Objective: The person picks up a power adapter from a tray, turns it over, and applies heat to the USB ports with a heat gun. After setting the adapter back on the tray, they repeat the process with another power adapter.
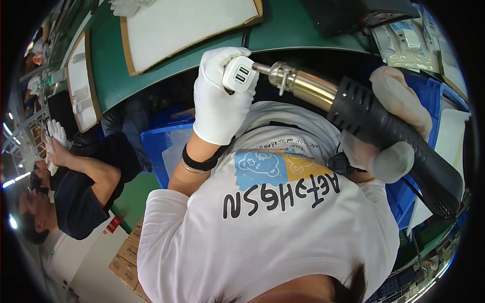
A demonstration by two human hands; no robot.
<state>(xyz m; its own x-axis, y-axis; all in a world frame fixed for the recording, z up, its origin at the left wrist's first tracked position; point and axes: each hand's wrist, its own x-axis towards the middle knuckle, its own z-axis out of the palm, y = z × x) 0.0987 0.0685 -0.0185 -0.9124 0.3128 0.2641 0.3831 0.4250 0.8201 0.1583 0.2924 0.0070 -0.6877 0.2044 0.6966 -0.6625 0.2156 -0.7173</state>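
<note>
My left hand [218, 103], in a white glove, is closed around a white USB charger [233, 81]. The charger's face with two dark USB slots is turned up toward me. In my right hand [402, 101], gloved in thin pale fabric, is a black hot air gun [371, 111] with a metal barrel. Its narrow nozzle [261, 68] points left at the charger's edge; whether the two touch, I cannot tell. The rest of the charger is hidden inside my left hand.
A white cardboard-edged tray [187, 30] lies on the green table [108, 76], with a smaller tray [81, 86] at left. Blue bins [156, 151] flank me. Bagged parts [406, 43] and a black device [353, 15] are far right. A co-worker [83, 187] sits left.
</note>
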